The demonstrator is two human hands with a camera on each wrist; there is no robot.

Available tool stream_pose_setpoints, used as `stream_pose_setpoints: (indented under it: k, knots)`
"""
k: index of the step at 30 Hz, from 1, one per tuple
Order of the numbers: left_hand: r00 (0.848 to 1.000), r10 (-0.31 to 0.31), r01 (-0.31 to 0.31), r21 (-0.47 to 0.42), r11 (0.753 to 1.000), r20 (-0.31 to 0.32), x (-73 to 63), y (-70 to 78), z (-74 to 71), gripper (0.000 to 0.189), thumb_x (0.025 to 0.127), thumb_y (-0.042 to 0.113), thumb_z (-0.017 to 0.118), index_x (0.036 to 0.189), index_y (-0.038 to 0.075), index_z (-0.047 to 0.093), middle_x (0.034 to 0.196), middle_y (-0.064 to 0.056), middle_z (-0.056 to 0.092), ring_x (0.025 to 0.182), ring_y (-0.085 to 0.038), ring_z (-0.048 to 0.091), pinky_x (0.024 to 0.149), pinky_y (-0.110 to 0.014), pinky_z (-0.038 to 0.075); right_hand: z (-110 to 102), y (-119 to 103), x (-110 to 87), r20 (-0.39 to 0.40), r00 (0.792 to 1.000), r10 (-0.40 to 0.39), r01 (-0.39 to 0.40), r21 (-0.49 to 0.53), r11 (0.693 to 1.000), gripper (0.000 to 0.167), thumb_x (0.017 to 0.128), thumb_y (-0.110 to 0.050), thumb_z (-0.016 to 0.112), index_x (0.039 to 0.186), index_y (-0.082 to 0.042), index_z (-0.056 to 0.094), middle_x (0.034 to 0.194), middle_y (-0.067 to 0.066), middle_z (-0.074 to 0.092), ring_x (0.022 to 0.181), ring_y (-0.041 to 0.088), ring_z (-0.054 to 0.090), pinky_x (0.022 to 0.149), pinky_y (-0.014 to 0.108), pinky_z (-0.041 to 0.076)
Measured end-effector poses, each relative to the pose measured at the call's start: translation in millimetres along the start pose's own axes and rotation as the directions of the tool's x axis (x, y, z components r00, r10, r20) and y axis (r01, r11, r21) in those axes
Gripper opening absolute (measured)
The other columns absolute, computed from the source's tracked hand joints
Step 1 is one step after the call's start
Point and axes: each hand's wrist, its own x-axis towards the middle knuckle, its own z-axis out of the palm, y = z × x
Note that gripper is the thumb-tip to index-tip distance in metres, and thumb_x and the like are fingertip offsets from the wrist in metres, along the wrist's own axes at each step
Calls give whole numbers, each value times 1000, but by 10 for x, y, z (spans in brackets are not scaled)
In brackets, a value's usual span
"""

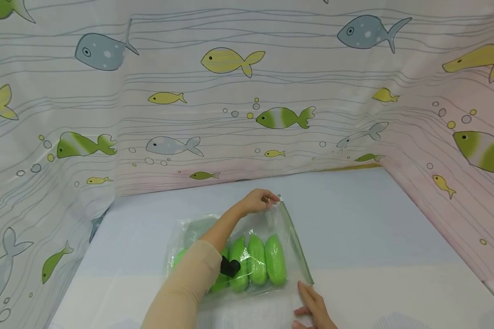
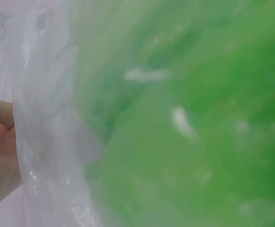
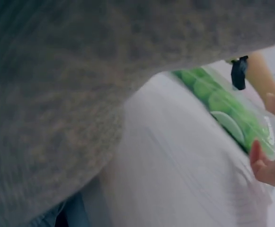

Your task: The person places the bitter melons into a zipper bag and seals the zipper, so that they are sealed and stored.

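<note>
A clear zip bag lies flat with several bright green, long rounded pieces side by side in it; they look like toy gourds. Along the bag's right end runs a grey-green zip strip. My left hand reaches across the bag and pinches the far end of this strip, by its corner. At the strip's near end, my right hand has its fingers extended beside the bag's edge. Green pieces fill the left wrist view through the plastic. In the right wrist view, the right hand shows at the right edge.
The bag rests on a pale blue and white table cover. Fish-printed curtains stand behind and on both sides. A black wrist camera on the left forearm hides part of the green pieces. A dark sleeve blocks much of the right wrist view.
</note>
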Motion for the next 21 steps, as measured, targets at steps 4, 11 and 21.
stream_pose_setpoints:
  k: [4,11,21]
  knots:
    - [1000,7,-7,-8,1000,11,-32,17,-46,35,89,-8,54,121,1,62,121,-12,62,111,-27,58,86,-28,53,-12,-138,17,-126,976,175,-171,45,984,71,93,-11,62,152,-4,23,145,33,9,99,5,50,68,24,52]
    - [997,9,-17,98,995,80,-107,-52,-162,48,86,-7,55,132,2,54,129,-14,56,117,-33,54,90,-33,52,-274,-207,117,-173,938,299,-322,-129,938,79,92,-23,64,151,2,18,147,29,8,102,21,44,63,21,43]
    - [987,49,-63,90,994,150,-247,-214,-280,51,89,-3,61,138,4,48,135,-13,51,71,-12,52,67,-23,47,-607,-127,203,-175,985,3,-106,-581,807,73,90,-29,66,143,10,34,140,24,29,112,44,34,80,57,41]
